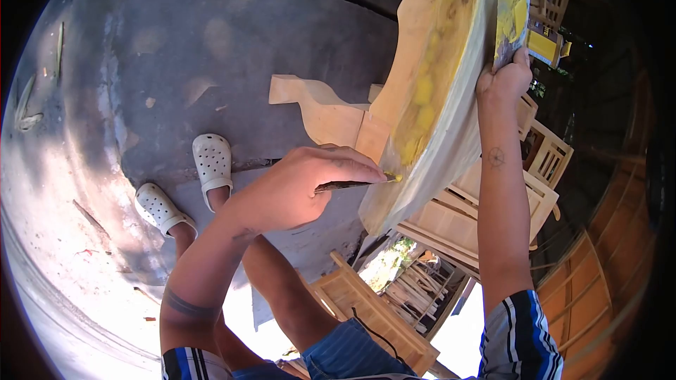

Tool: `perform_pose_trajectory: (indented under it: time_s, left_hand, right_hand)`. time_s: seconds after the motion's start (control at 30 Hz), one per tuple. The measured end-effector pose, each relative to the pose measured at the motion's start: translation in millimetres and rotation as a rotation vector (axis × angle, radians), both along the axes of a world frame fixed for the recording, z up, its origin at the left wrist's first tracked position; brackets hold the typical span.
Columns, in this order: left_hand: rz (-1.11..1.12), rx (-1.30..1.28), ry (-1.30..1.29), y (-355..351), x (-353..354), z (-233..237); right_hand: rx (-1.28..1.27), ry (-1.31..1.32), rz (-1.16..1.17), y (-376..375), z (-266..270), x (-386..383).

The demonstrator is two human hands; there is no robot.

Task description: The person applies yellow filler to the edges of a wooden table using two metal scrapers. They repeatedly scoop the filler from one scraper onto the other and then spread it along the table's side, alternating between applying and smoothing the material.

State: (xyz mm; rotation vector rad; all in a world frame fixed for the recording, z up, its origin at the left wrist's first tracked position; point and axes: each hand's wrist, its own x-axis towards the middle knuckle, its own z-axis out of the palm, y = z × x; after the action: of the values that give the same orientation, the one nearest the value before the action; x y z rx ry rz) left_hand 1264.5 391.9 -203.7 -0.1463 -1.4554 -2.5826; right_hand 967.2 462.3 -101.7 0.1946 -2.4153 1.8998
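Observation:
My left hand point(299, 179) is closed around a thin, dark putty knife point(348, 185). Yellow putty sits on the knife's tip, which is at the near end of a long, curved wooden piece point(394, 91). Smeared yellow putty point(424, 91) runs in patches along that piece's upper face. Higher up on the far side, my right hand point(505, 76) grips a broad scraper point(511, 24). Its flat blade is coated with yellow putty and points away from me, close to the wood's pale side.
A curved wooden bracket point(320, 109) joins the piece on the left. Behind the right hand is a yellow container point(546, 46). Wooden chairs point(549, 155) stand to the right, and a wooden panel point(377, 309) is below. My feet in white clogs point(213, 162) are on the concrete floor point(183, 35).

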Motion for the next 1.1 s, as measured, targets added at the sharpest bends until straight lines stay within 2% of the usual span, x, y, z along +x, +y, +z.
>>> perform_pose_trajectory:
  time_s: [0.03, 0.1, 0.17, 0.3, 0.4, 0.5, 0.6, 0.7, 0.83, 0.93, 1.03, 1.1]
  left_hand:
    - [-0.076, 0.027, 0.017, -1, 9, -4]
    - [0.064, 0.027, -0.026, 7, 9, -10]
    - [0.195, 0.034, -0.141, 20, 0, 9]
    - [0.446, -0.091, -0.14, 75, 17, 31]
    - [0.288, -0.089, -0.159, 78, 56, 36]
    - [0.184, 0.112, -0.138, 43, 63, 22]
    - [0.213, 0.063, -0.198, 2, 15, 20]
    - [-0.02, -0.069, -0.181, -18, -19, 10]
    - [-0.106, -0.061, -0.061, -16, -8, 15]
    - [0.034, 0.021, -0.103, 6, 13, 29]
    - [0.273, -0.031, -0.071, 47, 38, 34]
    - [0.19, 0.019, -0.015, 43, 52, 25]
  right_hand:
    - [-0.023, -0.007, 0.008, 0, 0, 0]
    - [-0.034, -0.017, 0.025, 1, -1, -2]
    - [0.008, -0.018, 0.04, 5, 0, -4]
    - [-0.018, -0.014, 0.057, 2, -1, -3]
    - [-0.042, -0.017, 0.028, -1, -2, 2]
    - [-0.011, 0.008, 0.021, 0, -1, 0]
    - [-0.014, -0.002, 0.028, 3, -2, -3]
    - [0.003, -0.004, -0.002, -3, -1, 0]
    - [-0.007, -0.008, 0.021, -1, 1, 0]
    - [-0.017, -0.022, 0.018, -1, 0, -1]
    - [0.007, -0.005, 0.011, 1, -1, 2]
    - [0.008, 0.012, 0.019, -2, 0, 2]
